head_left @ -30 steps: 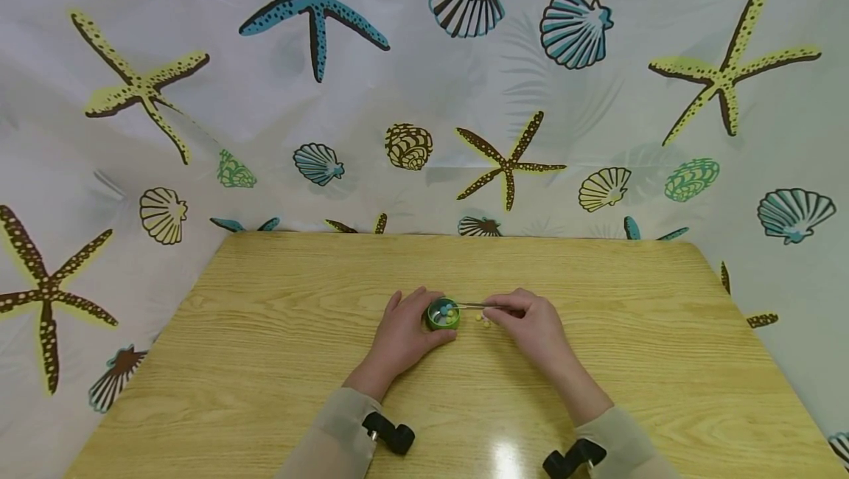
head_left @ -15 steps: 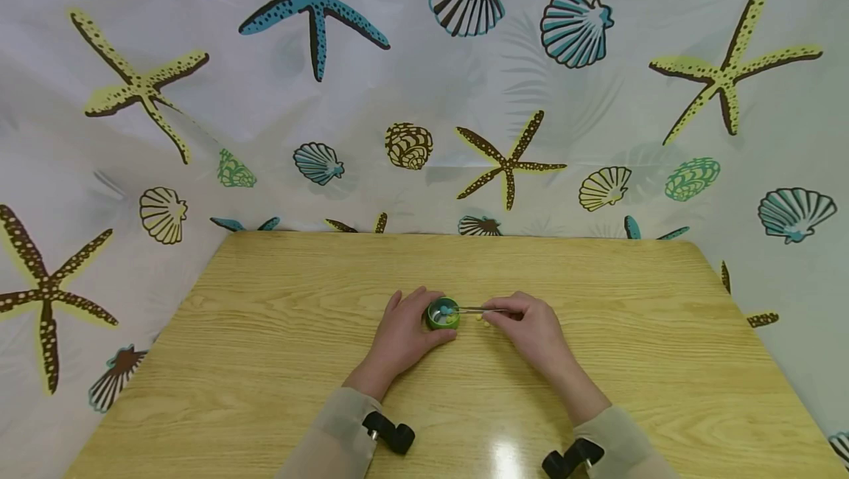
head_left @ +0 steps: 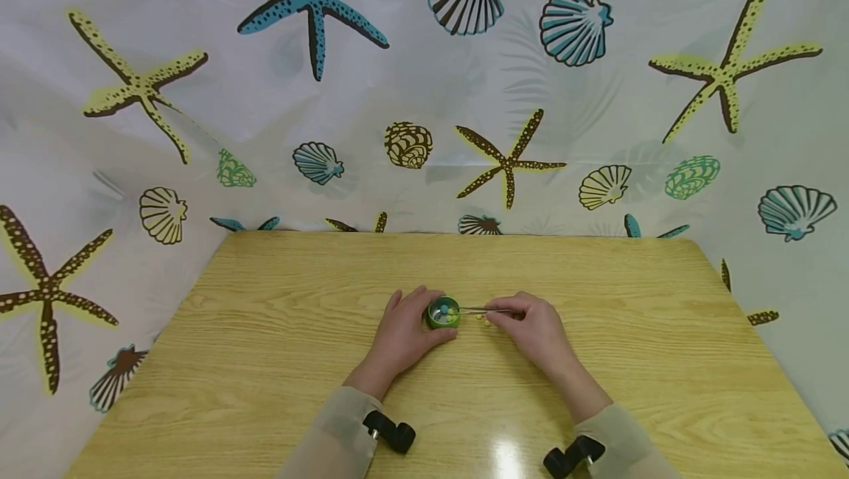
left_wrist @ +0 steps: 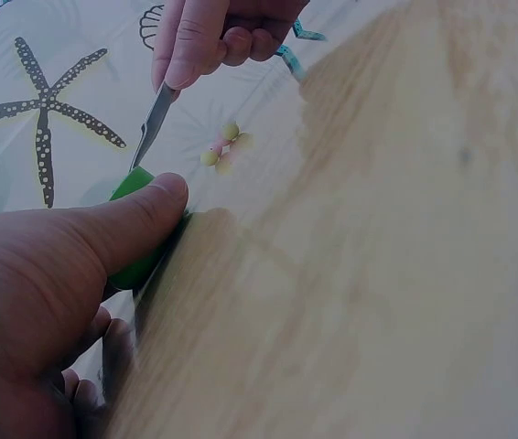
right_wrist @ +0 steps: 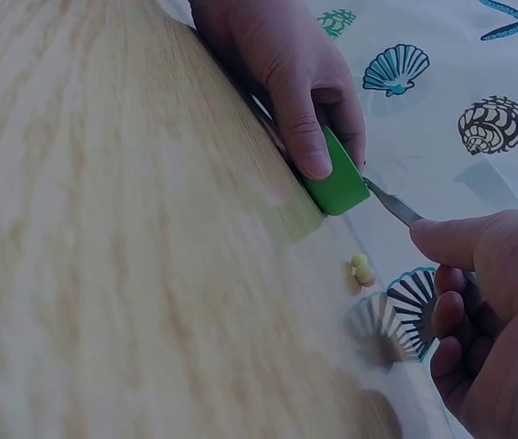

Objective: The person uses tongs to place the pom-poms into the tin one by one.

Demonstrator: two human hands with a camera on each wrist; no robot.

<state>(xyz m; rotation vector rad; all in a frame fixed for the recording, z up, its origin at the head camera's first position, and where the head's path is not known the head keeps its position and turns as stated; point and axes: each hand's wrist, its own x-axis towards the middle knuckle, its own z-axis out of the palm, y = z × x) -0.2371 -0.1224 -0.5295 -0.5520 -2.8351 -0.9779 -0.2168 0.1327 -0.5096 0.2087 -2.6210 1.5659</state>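
A small green cup [head_left: 442,328] stands on the wooden table, with several blue and yellow beads [head_left: 446,310] visible inside. My left hand [head_left: 406,333] curls round it from the left, thumb on the near side and fingers behind. From the right, my right hand [head_left: 533,326] pinches metal tweezers [head_left: 479,309] between thumb and fingers. The tweezers lie nearly level, their tips reaching over the cup's rim. In the right wrist view the tips disappear behind the green wall [right_wrist: 341,187]. Several yellow beads [right_wrist: 361,268] sit on the table just right of the cup, partly below the tweezers.
The wooden table [head_left: 265,361] spreads out on all sides of both hands. Behind it and along its sides hangs a white cloth [head_left: 371,103] printed with starfish and shells. A black wrist mount [head_left: 391,433] is strapped over the left sleeve [head_left: 334,427].
The tweezer tips dip slightly toward the beads in the cup, then draw back a little to the right. My left hand and the cup stay where they were.
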